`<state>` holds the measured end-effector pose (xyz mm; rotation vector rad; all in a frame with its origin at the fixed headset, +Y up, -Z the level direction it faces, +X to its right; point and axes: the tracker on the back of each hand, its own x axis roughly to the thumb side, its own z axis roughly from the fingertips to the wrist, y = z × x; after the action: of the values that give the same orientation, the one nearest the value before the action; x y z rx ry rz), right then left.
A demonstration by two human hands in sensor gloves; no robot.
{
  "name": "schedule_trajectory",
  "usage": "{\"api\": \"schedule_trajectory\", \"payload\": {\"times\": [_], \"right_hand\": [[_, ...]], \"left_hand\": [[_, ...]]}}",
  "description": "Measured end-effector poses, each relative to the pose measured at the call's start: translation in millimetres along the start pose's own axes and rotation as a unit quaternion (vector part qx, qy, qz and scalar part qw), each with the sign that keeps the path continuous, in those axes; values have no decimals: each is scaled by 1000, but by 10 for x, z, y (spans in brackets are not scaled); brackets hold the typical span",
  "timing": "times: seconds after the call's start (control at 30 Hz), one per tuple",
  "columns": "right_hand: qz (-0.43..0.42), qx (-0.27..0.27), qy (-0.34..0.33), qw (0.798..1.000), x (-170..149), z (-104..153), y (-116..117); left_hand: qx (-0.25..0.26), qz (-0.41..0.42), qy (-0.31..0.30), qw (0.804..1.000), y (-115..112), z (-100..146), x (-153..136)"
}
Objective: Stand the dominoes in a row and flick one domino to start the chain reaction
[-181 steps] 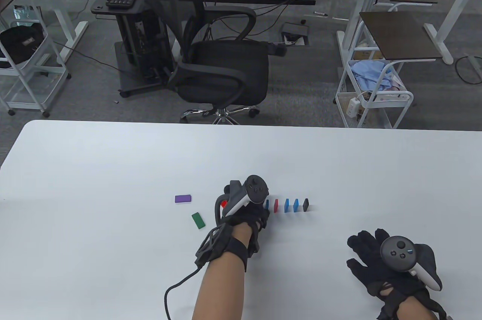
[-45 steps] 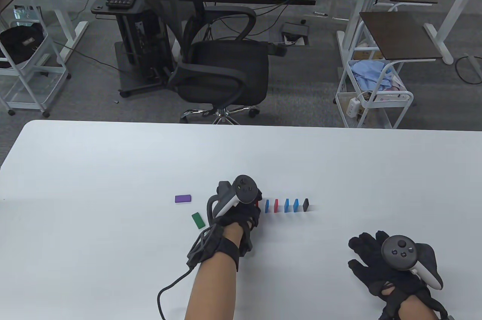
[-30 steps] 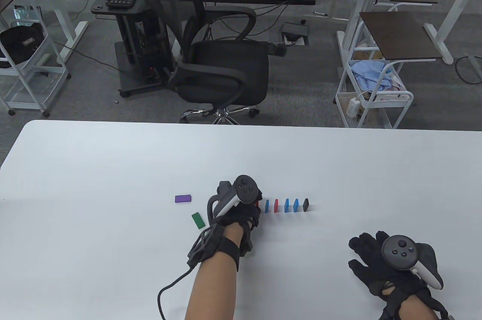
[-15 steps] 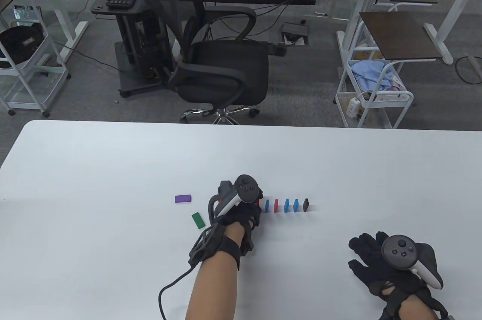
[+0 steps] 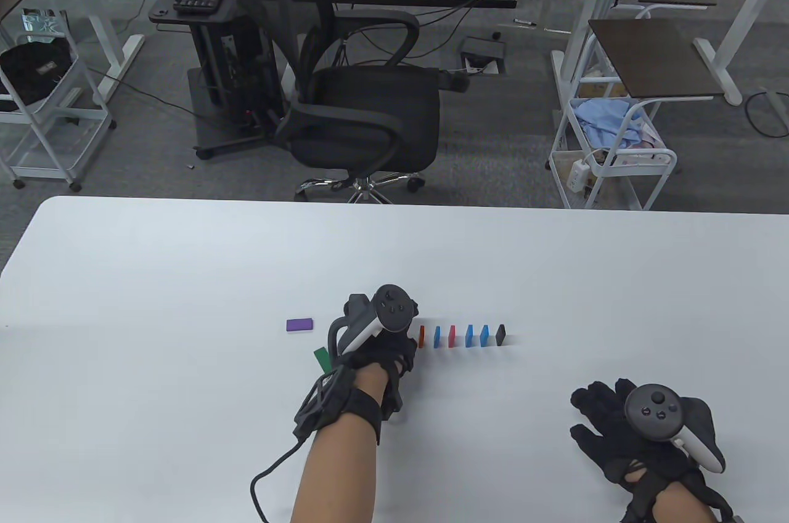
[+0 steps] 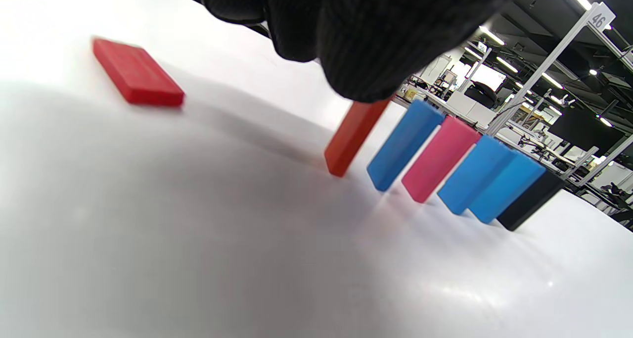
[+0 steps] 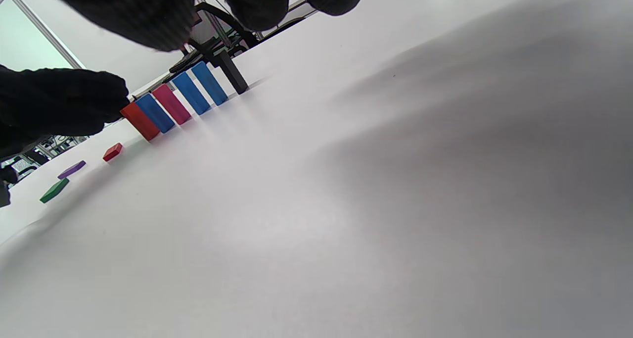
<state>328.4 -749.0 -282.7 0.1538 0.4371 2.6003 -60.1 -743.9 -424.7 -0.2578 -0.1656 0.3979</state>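
A gloved left hand [image 5: 376,356] is hovering at the near end of a row of small upright plastic dominoes [image 5: 467,336] on a white table [image 5: 185,276], its fingertips [image 6: 366,56] sitting at the top of the orange-red end tile [image 6: 352,135]; whether they are pinching it or only touching cannot be told. Beyond the fingers, blue, pink, two blue and a black tile are standing close together. A flat red tile [image 6: 136,78], a purple one [image 5: 299,324] and a green one [image 5: 321,358] are lying loose behind the hand. The right hand [image 5: 635,430] is resting flat and empty, well apart. A careless knuckle brush could be toppling the row early.
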Motion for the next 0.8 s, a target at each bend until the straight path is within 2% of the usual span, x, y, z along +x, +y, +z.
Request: {"api": "schedule_trajectory", "payload": {"times": [0.2, 0.4, 0.6, 0.8], "right_hand": [[0, 0, 0, 1000, 3, -1, 9], [2, 0, 0, 1000, 7, -2, 17], [3, 1, 1, 1000, 6, -2, 22], [3, 1, 2, 1000, 1, -3, 20]], "left_hand": [[16, -12, 12, 1000, 206, 128, -147], [25, -10, 26, 999, 303, 184, -283], [17, -30, 30, 999, 253, 146, -350], [2, -99, 32, 995, 136, 41, -342]]}}
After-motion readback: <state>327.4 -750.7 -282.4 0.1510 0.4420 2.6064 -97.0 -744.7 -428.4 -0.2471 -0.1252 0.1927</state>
